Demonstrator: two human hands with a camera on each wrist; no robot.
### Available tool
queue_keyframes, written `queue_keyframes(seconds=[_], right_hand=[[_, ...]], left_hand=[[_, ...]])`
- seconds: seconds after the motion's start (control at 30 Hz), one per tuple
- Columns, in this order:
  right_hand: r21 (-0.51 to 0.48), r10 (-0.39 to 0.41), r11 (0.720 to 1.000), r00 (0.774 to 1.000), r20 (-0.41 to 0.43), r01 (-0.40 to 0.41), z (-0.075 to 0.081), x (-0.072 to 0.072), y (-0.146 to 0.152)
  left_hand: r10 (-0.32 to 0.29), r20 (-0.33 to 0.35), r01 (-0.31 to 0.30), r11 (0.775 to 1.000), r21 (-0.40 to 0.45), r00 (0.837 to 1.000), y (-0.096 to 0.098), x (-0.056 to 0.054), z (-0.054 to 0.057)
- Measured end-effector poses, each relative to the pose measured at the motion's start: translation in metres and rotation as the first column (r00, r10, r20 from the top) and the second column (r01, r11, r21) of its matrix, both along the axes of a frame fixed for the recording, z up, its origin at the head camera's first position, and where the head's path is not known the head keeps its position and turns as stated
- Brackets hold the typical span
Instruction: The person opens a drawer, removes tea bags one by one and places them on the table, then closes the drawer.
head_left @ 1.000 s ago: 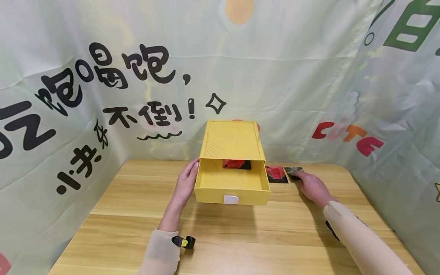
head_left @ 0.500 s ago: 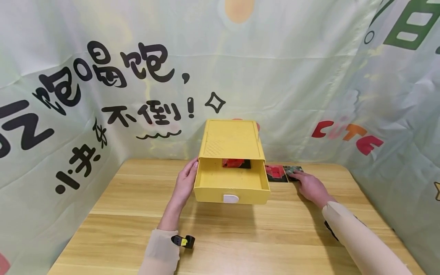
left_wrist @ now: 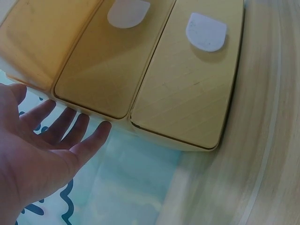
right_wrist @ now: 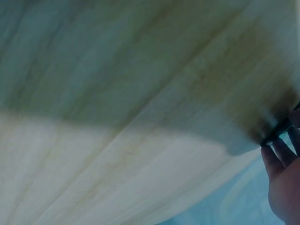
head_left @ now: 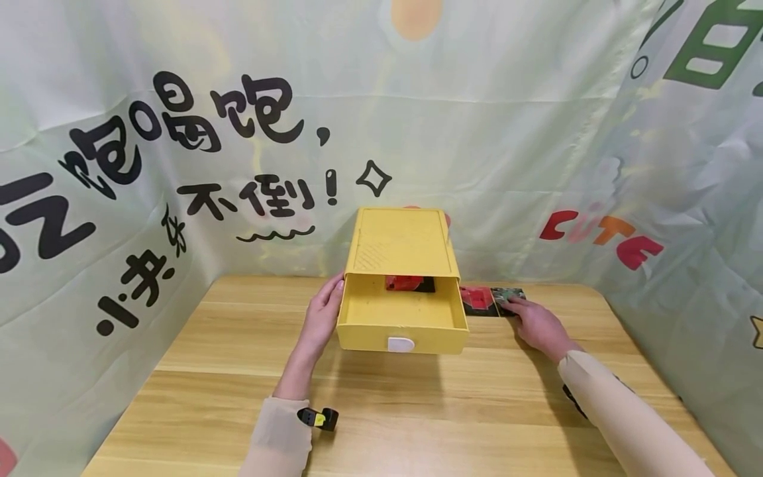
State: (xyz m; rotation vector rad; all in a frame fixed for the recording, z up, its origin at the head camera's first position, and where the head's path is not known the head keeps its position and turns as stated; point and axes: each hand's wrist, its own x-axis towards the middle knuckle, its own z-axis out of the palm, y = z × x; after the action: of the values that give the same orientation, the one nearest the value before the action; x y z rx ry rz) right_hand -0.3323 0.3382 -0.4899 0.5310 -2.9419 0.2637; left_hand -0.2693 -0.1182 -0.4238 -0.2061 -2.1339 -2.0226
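A yellow drawer box [head_left: 401,244] stands on the table with its top drawer [head_left: 404,338] pulled out. Inside the drawer, towards the back, lies a flat red-and-black card-like piece [head_left: 408,284]. My left hand [head_left: 322,318] touches the box's left side; in the left wrist view its fingers [left_wrist: 96,138] are extended along the box's edge. To the right of the box my right hand [head_left: 539,326] has its fingertips on a dark patterned flat card-like piece [head_left: 503,293]. The right wrist view shows only part of this hand, at the dark edge. A red-and-black flat piece [head_left: 479,301] lies between that one and the box.
The box has white handles [left_wrist: 206,32] on its drawer fronts. A wooden table [head_left: 477,411] lies beneath everything. Printed fabric [head_left: 507,132] hangs behind the table and along both sides, close to its edges.
The dark patterned piece under my right hand has shifted slightly left, against the red-and-black piece. My left hand and the drawer box stay in place.
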Motion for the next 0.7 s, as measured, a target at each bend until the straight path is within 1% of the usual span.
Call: queue_keyframes(seconds=[0.1, 0.17, 0.23, 0.3, 0.53, 0.7], right_hand=[[-0.019, -0.001, 1.0, 1.0, -0.024, 0.0, 0.0, 0.002, 0.0], [-0.039, -0.004, 0.999, 0.998, -0.055, 0.002, 0.0, 0.003, 0.001], [-0.061, -0.012, 0.998, 0.997, -0.082, 0.008, 0.002, 0.005, 0.001], [-0.081, -0.028, 0.996, 0.995, -0.091, 0.02, 0.004, 0.007, 0.0], [-0.146, -0.104, 0.984, 0.994, -0.032, 0.098, 0.012, 0.017, -0.003], [-0.192, -0.114, 0.976, 0.993, -0.042, 0.104, 0.019, 0.026, -0.009]], left_hand=[[-0.005, 0.003, 0.005, 1.0, 0.008, 1.0, 0.0, -0.001, 0.0], [-0.007, 0.005, 0.007, 1.0, 0.012, 1.0, 0.0, -0.002, 0.0], [-0.006, 0.005, 0.006, 1.0, 0.016, 1.0, 0.0, -0.002, 0.0], [-0.005, 0.006, 0.005, 1.0, 0.015, 1.0, 0.0, -0.002, 0.001], [-0.009, 0.001, 0.009, 1.0, 0.0, 1.0, 0.0, -0.001, 0.001], [-0.013, -0.003, 0.013, 1.0, 0.009, 1.0, 0.0, 0.001, 0.0]])
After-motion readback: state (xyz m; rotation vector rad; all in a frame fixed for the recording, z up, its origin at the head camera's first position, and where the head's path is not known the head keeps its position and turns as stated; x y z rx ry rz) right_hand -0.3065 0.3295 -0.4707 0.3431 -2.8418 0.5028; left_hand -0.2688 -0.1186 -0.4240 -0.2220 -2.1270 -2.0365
